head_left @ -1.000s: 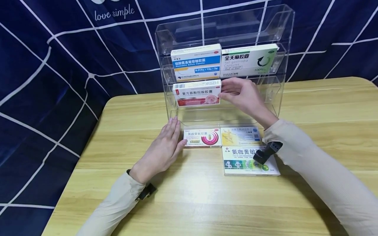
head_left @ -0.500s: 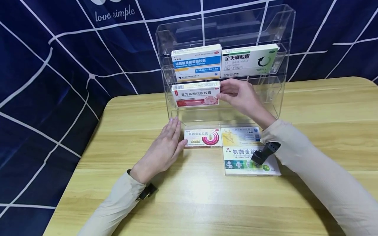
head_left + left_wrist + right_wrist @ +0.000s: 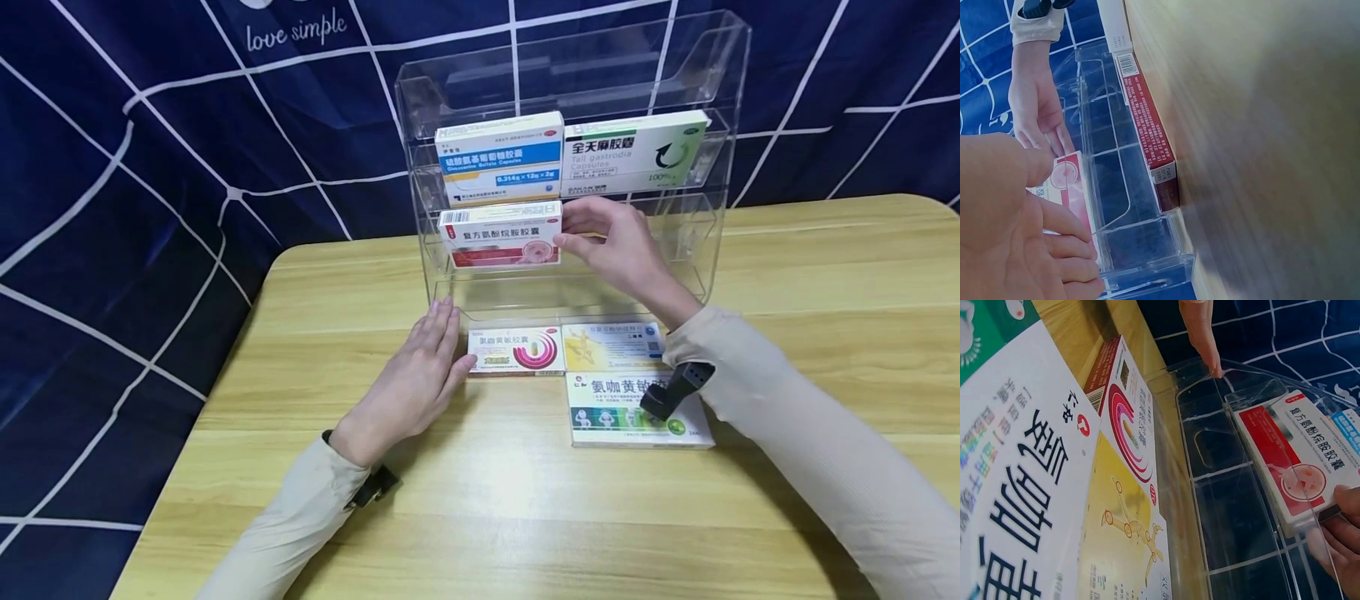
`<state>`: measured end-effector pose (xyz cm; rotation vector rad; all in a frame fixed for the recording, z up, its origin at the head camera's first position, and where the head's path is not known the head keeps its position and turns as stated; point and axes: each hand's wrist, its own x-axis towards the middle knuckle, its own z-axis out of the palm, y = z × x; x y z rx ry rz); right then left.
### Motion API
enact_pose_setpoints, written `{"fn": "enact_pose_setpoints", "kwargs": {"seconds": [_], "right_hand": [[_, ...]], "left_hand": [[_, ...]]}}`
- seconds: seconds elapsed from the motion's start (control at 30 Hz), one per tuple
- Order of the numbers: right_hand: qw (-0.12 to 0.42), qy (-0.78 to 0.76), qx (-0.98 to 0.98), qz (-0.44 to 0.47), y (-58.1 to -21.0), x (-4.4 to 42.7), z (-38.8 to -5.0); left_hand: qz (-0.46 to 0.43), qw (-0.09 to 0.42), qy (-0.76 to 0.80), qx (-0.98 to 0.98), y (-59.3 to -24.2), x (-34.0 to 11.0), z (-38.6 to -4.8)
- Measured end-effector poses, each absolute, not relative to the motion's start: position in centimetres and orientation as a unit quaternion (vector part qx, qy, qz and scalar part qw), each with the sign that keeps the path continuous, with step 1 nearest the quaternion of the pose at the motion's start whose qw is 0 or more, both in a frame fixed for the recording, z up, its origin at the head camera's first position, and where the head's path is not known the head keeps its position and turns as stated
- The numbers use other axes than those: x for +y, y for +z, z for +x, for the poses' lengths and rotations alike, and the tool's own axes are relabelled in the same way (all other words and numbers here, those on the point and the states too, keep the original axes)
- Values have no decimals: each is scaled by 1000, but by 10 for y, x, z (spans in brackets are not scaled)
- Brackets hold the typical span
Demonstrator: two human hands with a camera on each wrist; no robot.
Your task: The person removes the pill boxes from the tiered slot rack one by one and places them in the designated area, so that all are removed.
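A clear acrylic display rack (image 3: 502, 293) stands on the table. In its middle tier, at the left, is a white-and-red medicine box (image 3: 498, 237). My right hand (image 3: 618, 250) pinches that box at its right end, thumb in front; the right wrist view also shows the thumb (image 3: 1349, 499) on the box's edge. My left hand (image 3: 405, 383) has its fingers extended, fingertips against the rack's lower left corner. Above sit a blue-and-white medicine box (image 3: 498, 162) and a green-and-white medicine box (image 3: 633, 154).
In front of the rack lie a pink-ringed medicine box (image 3: 516, 350), a yellow-and-white medicine box (image 3: 611, 347) and a larger white-and-green medicine box (image 3: 622, 421), partly hidden by the right wrist camera. A dark blue curtain (image 3: 300, 125) with white lines hangs behind the wooden table (image 3: 465, 533).
The white-and-red box shifted slightly left and down, then back right and up, with my right hand on it. My left hand has stayed in place.
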<state>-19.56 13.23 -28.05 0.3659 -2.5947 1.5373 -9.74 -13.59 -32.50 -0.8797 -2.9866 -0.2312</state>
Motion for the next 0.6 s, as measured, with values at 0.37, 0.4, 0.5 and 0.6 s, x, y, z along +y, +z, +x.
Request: {"fn": "enact_pose_setpoints", "kwargs": {"seconds": [0.37,0.4,0.5,0.6], "right_hand": [[98,520,-836,143,-278,132,-195],[103,524,-832,146,-277,132,-195],[116,537,-822,150,-274,134,-195],[112,541,-821,145,-269,137,-193]], "left_hand": [[-281,7,-86,-956,-324,-136,-98],[-280,7,-86,-956,-324,-136,-98],[-279,3,-85,-957,-324,-136,-97],[-280,7,-82,-956,-324,-136,-97]]}}
